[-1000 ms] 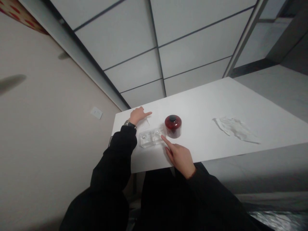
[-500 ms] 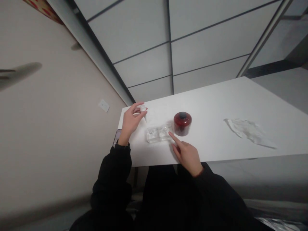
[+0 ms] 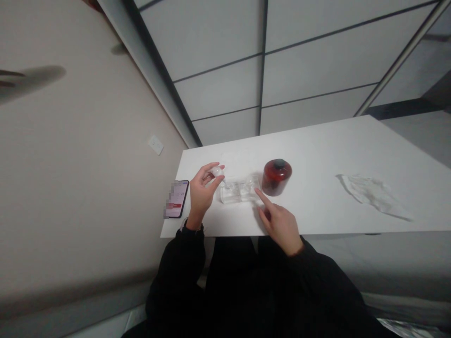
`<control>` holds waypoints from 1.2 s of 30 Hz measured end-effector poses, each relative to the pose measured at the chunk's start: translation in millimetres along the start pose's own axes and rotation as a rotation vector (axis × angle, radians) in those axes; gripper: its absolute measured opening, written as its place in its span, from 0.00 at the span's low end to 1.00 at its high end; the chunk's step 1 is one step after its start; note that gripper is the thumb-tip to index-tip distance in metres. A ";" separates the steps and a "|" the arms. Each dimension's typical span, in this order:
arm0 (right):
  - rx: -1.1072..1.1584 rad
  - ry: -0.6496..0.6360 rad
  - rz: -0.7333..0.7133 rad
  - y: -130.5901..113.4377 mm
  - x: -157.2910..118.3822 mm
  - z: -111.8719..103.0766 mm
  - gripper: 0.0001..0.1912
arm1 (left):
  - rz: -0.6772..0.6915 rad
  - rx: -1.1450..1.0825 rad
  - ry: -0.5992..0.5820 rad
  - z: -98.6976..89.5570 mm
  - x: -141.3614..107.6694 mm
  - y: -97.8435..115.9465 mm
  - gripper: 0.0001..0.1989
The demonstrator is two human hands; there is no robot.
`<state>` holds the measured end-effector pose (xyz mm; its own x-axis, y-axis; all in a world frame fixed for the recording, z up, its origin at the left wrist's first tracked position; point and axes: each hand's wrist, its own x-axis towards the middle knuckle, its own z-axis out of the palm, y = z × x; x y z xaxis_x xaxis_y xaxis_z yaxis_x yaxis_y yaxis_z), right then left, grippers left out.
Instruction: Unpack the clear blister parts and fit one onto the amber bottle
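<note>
My left hand [image 3: 204, 188] pinches a small clear, rounded cap-like piece [image 3: 217, 172] between thumb and fingers. It hovers just above the left end of a clear two-compartment container [image 3: 231, 193] on the white table. The container's contents are too faint to make out. My right hand [image 3: 280, 224] has its index finger stretched to the container's right end, seemingly touching it, with thumb apart and the other fingers curled. Directly behind that fingertip stands a dark red translucent bottle [image 3: 276, 180] with a black cap.
A phone [image 3: 179, 199] with a lit screen lies at the left edge of the white table [image 3: 313, 206]. A crumpled white tissue or cloth [image 3: 373, 193] lies to the right. A wall with a socket [image 3: 155, 144] rises on the left, and a panelled door [image 3: 225, 94] stands behind.
My left hand has moved toward the container with the clear piece. The view has shifted, so the phone now shows whole. My right hand keeps its place at the container.
</note>
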<state>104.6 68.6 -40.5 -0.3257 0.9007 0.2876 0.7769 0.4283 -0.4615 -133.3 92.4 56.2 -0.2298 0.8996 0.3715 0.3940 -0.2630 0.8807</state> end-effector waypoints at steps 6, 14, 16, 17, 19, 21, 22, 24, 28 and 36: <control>0.025 0.008 0.006 -0.9 -0.1 0.8 0.30 | -0.010 0.045 -0.020 6.1 -3.8 -14.2 0.18; 0.058 0.042 -0.009 -2.3 0.4 0.2 0.28 | -0.054 0.079 -0.090 13.6 -19.1 -49.1 0.27; 0.072 0.051 -0.009 -2.9 0.5 -0.3 0.28 | -0.057 0.074 -0.126 12.6 -22.5 -53.7 0.27; 0.078 0.058 -0.009 -3.3 0.4 -0.5 0.28 | -0.055 0.056 -0.143 11.9 -24.0 -55.6 0.28; 0.096 0.079 -0.010 -4.6 -0.3 -1.5 0.28 | -0.043 0.018 -0.191 11.0 -26.6 -59.4 0.34; 0.121 0.113 -0.019 -6.9 -1.6 -4.6 0.26 | -0.043 0.009 -0.244 11.1 -28.8 -63.7 0.39; 0.134 0.137 -0.030 -8.7 -1.8 -7.6 0.25 | -0.049 0.011 -0.262 11.6 -29.8 -66.1 0.41; 0.167 0.204 -0.075 -13.8 0.7 -17.7 0.23 | -0.073 -0.001 -0.269 13.3 -31.5 -71.2 0.42; 0.202 0.270 -0.292 -33.0 31.3 -52.8 0.16 | -0.128 -0.069 -0.253 17.0 -32.8 -79.6 0.40; -0.144 -0.353 -0.835 -71.9 147.6 -83.8 0.23 | -0.178 -0.081 -0.213 19.1 -29.7 -81.6 0.37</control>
<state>45.8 164.7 105.5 -0.9389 0.2826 0.1964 0.2669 0.9582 -0.1031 -141.6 93.7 -32.4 -0.0938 0.9847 0.1466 0.2898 -0.1139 0.9503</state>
